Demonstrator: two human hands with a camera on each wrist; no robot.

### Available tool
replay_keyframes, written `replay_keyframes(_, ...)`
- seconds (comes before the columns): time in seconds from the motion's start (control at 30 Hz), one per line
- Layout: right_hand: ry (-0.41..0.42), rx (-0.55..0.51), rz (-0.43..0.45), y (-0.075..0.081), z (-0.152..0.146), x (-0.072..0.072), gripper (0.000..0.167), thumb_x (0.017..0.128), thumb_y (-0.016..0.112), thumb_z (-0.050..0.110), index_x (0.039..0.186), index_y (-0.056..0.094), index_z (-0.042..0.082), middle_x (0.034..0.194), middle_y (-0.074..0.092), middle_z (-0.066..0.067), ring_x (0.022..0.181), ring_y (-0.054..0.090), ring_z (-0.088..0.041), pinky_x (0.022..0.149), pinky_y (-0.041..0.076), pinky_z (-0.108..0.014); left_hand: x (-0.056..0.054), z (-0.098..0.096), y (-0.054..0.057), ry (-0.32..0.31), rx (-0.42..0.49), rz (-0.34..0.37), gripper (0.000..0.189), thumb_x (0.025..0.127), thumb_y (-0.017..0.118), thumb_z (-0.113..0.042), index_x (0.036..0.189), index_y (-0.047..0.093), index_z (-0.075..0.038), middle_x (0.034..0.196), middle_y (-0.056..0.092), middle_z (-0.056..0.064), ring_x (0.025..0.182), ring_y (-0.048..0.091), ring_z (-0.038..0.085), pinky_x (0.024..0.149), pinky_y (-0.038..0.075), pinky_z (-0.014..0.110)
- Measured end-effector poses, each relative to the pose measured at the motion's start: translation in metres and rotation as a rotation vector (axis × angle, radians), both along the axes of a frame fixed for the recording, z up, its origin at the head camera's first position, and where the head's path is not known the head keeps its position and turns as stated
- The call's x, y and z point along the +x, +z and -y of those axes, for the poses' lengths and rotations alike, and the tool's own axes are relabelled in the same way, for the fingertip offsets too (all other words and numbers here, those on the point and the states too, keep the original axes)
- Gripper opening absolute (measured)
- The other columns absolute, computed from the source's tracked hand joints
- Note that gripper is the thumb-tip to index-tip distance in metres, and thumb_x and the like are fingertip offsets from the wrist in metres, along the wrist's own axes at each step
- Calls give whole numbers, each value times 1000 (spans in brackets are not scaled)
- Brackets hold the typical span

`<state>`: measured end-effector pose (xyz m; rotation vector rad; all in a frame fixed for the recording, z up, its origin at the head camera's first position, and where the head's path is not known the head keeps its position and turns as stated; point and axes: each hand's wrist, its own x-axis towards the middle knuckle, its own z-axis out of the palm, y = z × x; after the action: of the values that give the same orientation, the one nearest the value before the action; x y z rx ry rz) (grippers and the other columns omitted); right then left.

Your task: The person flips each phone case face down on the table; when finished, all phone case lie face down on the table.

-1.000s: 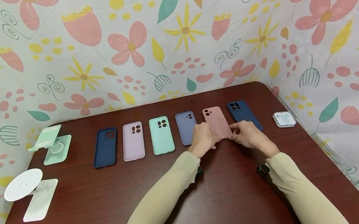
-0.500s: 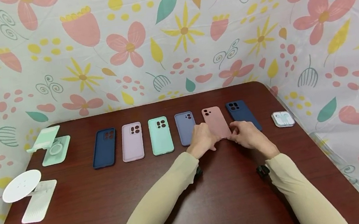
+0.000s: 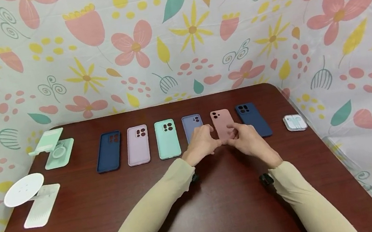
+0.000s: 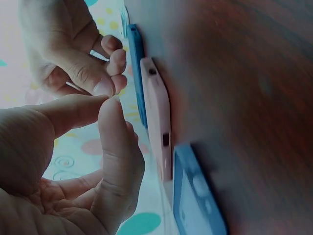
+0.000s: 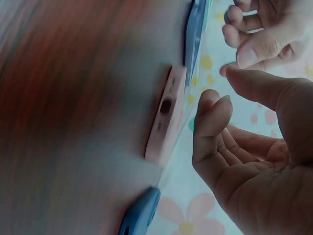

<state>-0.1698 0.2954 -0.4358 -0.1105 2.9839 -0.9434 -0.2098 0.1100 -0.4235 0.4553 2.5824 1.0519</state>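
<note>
The pink phone case [image 3: 221, 121] lies back side up on the table between two others, apart from both hands. Over its lower end hover my left hand [image 3: 201, 143] and right hand [image 3: 248, 141], with the thumb tips close together or touching. Neither hand holds anything visible; the fingers are loosely bent. In the left wrist view, my left thumb and index finger [image 4: 115, 147] nearly meet. A gap separates the right thumb and index finger [image 5: 208, 132] in the right wrist view. My left hand partly hides the lavender-blue case [image 3: 191, 125]; a dark blue case [image 3: 254, 120] is at right.
Farther left in the row are a mint case [image 3: 168, 140], a pale pink-lilac case [image 3: 138, 146] and a navy case [image 3: 108, 152]. A green folding stand [image 3: 67, 158] and white stand [image 3: 23, 190] occupy the left side. Boxed earphones [image 3: 295, 122] lie near the right edge.
Both hands have come off the pink case's lower corners and moved closer together above its near end. The case stays in its place in the row.
</note>
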Motion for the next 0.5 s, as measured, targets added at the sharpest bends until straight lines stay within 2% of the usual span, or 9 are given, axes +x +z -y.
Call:
replay_keyframes(0.1, 11, -18, 11, -1, 11, -1, 58, 100, 78, 21, 147, 60, -7, 102, 79, -12, 89, 74, -22, 89, 62, -45, -7, 11, -2, 0, -29, 11, 63, 98, 84, -25, 151, 61, -1, 67, 78, 6, 60, 78, 16, 84, 67, 29)
replay_keyframes(0.2, 24, -31, 18, -4, 20, -4, 59, 100, 80, 23, 146, 61, -8, 99, 79, -10, 87, 73, -19, 86, 60, -41, -25, 19, -27, 10, -64, -20, 66, 94, 86, -27, 150, 62, -3, 63, 76, 1, 54, 75, 11, 92, 65, 31)
replay_keyframes(0.33, 31, -40, 21, -9, 29, -9, 58, 98, 82, 24, 142, 63, -10, 96, 79, -10, 86, 72, -19, 86, 59, -37, -47, 30, -58, 21, -67, -26, 75, 89, 91, -33, 152, 61, -6, 68, 77, -1, 53, 74, 10, 91, 65, 31)
replay_keyframes(0.43, 38, -48, 48, -10, 35, -11, 61, 98, 81, 24, 145, 61, -11, 94, 79, -9, 84, 71, -17, 86, 58, -35, -46, 42, -49, 26, -57, 1, 80, 88, 92, -30, 154, 57, -2, 71, 78, 2, 55, 75, 11, 92, 67, 33)
replay_keyframes(0.5, 45, -62, 86, -10, 39, -12, 65, 99, 80, 23, 149, 57, -10, 94, 78, -9, 80, 68, -16, 82, 56, -32, -45, 51, -53, 31, -52, -42, 72, 87, 93, -30, 145, 63, 2, 69, 77, 3, 51, 72, 9, 87, 67, 31)
